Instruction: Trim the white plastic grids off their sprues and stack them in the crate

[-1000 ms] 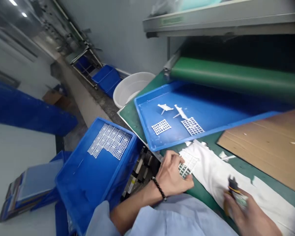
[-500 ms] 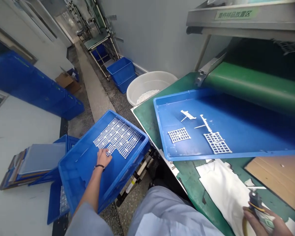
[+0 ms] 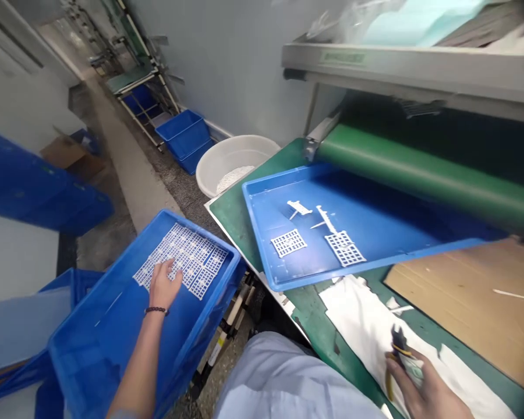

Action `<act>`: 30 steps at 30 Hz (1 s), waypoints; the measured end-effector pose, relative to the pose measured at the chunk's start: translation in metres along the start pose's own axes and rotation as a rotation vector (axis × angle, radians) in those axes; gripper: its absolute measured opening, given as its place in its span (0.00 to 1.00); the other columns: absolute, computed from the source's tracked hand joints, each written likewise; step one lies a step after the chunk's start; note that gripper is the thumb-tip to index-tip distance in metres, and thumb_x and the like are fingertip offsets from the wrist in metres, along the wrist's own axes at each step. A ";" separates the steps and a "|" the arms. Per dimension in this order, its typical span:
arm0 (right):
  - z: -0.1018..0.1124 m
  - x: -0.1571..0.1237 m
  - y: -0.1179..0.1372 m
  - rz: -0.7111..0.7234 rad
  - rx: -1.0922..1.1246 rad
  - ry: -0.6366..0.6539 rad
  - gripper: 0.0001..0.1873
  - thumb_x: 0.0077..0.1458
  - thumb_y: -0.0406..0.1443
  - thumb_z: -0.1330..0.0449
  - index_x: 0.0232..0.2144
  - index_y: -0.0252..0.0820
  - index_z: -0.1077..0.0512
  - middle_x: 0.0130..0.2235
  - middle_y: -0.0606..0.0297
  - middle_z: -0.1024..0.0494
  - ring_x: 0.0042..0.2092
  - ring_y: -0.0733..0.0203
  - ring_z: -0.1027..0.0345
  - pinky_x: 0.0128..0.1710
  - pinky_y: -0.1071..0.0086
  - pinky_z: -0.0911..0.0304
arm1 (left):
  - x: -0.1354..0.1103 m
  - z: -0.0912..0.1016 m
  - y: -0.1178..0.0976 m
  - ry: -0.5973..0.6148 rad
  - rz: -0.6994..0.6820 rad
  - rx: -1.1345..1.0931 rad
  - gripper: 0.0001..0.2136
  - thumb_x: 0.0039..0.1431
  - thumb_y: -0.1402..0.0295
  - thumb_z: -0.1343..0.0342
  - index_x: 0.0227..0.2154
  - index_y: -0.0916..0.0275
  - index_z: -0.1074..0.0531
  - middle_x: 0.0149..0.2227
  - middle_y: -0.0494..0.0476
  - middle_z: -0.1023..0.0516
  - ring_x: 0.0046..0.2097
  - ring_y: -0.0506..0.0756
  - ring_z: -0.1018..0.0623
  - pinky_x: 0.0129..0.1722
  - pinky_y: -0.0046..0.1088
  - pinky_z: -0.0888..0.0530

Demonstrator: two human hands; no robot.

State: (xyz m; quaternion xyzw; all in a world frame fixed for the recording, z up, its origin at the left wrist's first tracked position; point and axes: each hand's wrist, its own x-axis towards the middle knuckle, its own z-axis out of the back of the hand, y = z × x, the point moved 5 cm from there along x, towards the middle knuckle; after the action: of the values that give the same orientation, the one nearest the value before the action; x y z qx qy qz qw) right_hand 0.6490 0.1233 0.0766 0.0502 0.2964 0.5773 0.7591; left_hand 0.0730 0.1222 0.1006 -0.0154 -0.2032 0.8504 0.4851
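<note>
My left hand (image 3: 165, 284) is over the blue bin (image 3: 113, 326), thumb and fingers apart, at the near edge of several white plastic grids (image 3: 187, 250) laid flat side by side. Part of the grids is hidden beneath the fingers. In my right hand (image 3: 423, 378) is a pair of side cutters (image 3: 400, 343) with yellow-edged handles, jaws pointing up and away from me. A white cloth (image 3: 367, 326) lies below the cutters on the green bench. Beyond it, the shallow blue tray (image 3: 262, 256) holds a flat white grid (image 3: 289, 243), another grid (image 3: 344, 248) and smaller upright pieces.
A cardboard sheet (image 3: 467, 302) covers the bench's right part. Behind the tray run a green roller (image 3: 402, 163) and a grey shelf (image 3: 375, 64). A white tub (image 3: 240, 151) stands past the bench corner. Stacked blue crates (image 3: 39, 180) line the left.
My left hand has let go of a small white grid among the others, and its fingers have spread. The view has turned right. The cutters stay in my right hand.
</note>
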 end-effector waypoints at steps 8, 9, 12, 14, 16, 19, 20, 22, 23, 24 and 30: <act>0.029 -0.019 0.033 0.004 0.110 -0.042 0.24 0.52 0.55 0.56 0.43 0.47 0.38 0.33 0.58 0.23 0.34 0.46 0.27 0.31 0.62 0.35 | 0.012 -0.073 -0.297 0.608 -0.778 -0.011 0.18 0.47 0.64 0.37 0.42 0.62 0.30 0.45 0.62 0.27 0.47 0.60 0.25 0.49 0.35 0.28; 0.029 -0.024 0.026 -0.011 0.138 -0.049 0.25 0.52 0.55 0.55 0.44 0.48 0.38 0.34 0.58 0.23 0.35 0.46 0.27 0.32 0.62 0.35 | 0.011 -0.089 -0.307 0.662 -0.777 0.111 0.20 0.44 0.63 0.35 0.41 0.64 0.30 0.45 0.64 0.27 0.48 0.62 0.26 0.50 0.36 0.29; 0.025 -0.040 -0.005 -0.092 0.228 -0.066 0.25 0.51 0.56 0.54 0.44 0.48 0.38 0.37 0.58 0.22 0.36 0.47 0.26 0.32 0.63 0.34 | 0.010 -0.112 -0.316 0.661 -0.764 0.292 0.22 0.44 0.63 0.35 0.42 0.67 0.31 0.45 0.69 0.28 0.49 0.64 0.26 0.50 0.37 0.31; 0.020 -0.051 -0.027 -0.164 0.249 -0.085 0.25 0.50 0.56 0.54 0.42 0.48 0.37 0.35 0.58 0.22 0.35 0.46 0.26 0.31 0.63 0.35 | 0.009 -0.112 -0.318 0.619 -0.788 0.305 0.17 0.50 0.67 0.40 0.43 0.67 0.32 0.45 0.69 0.28 0.49 0.63 0.26 0.50 0.36 0.31; 0.018 -0.061 -0.043 -0.208 0.267 -0.115 0.25 0.50 0.55 0.54 0.41 0.48 0.36 0.33 0.58 0.22 0.33 0.46 0.27 0.30 0.63 0.35 | 0.010 -0.107 -0.317 0.603 -0.790 0.302 0.14 0.53 0.70 0.46 0.43 0.66 0.32 0.45 0.68 0.27 0.48 0.62 0.25 0.48 0.35 0.30; 0.019 -0.073 -0.050 -0.203 0.314 -0.168 0.23 0.51 0.54 0.54 0.41 0.46 0.36 0.34 0.58 0.23 0.33 0.47 0.27 0.30 0.64 0.36 | 0.012 -0.095 -0.317 0.606 -0.754 0.276 0.12 0.56 0.73 0.52 0.43 0.64 0.31 0.41 0.64 0.24 0.43 0.60 0.23 0.44 0.34 0.29; 0.021 -0.076 -0.048 -0.190 0.324 -0.185 0.23 0.52 0.53 0.54 0.42 0.45 0.36 0.34 0.57 0.23 0.34 0.48 0.27 0.31 0.65 0.36 | 0.013 -0.089 -0.319 0.591 -0.754 0.255 0.12 0.56 0.74 0.54 0.42 0.64 0.31 0.39 0.63 0.23 0.43 0.59 0.23 0.45 0.34 0.29; 0.027 -0.079 -0.041 -0.162 0.326 -0.199 0.22 0.56 0.50 0.55 0.44 0.44 0.37 0.35 0.56 0.23 0.35 0.50 0.28 0.32 0.67 0.37 | 0.014 -0.073 -0.327 0.491 -0.788 0.154 0.12 0.57 0.76 0.57 0.38 0.62 0.29 0.41 0.62 0.23 0.45 0.58 0.24 0.48 0.34 0.30; 0.030 -0.079 -0.037 -0.145 0.322 -0.202 0.21 0.57 0.49 0.55 0.45 0.43 0.37 0.36 0.56 0.24 0.37 0.50 0.28 0.33 0.67 0.38 | 0.012 -0.063 -0.334 0.409 -0.813 0.071 0.12 0.57 0.75 0.57 0.37 0.62 0.29 0.43 0.62 0.24 0.47 0.58 0.25 0.50 0.34 0.30; 0.034 -0.078 -0.032 -0.123 0.319 -0.199 0.20 0.58 0.47 0.55 0.47 0.42 0.38 0.37 0.56 0.24 0.38 0.51 0.28 0.35 0.67 0.38 | 0.009 -0.051 -0.342 0.323 -0.839 -0.028 0.12 0.58 0.75 0.57 0.36 0.62 0.28 0.46 0.62 0.26 0.49 0.58 0.26 0.52 0.35 0.31; 0.048 -0.064 -0.008 -0.010 0.294 -0.109 0.14 0.60 0.37 0.56 0.46 0.41 0.38 0.43 0.55 0.27 0.42 0.54 0.31 0.38 0.68 0.42 | -0.077 -0.035 -0.393 0.431 -1.065 -0.433 0.11 0.59 0.75 0.56 0.35 0.60 0.29 0.47 0.58 0.27 0.51 0.55 0.27 0.52 0.32 0.31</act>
State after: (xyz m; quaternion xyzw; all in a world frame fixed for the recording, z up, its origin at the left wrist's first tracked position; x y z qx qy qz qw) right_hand 0.6698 0.0754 0.1382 0.1906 0.3366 0.5202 0.7614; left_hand 0.4436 0.2454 0.1968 -0.1817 -0.2485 0.4083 0.8594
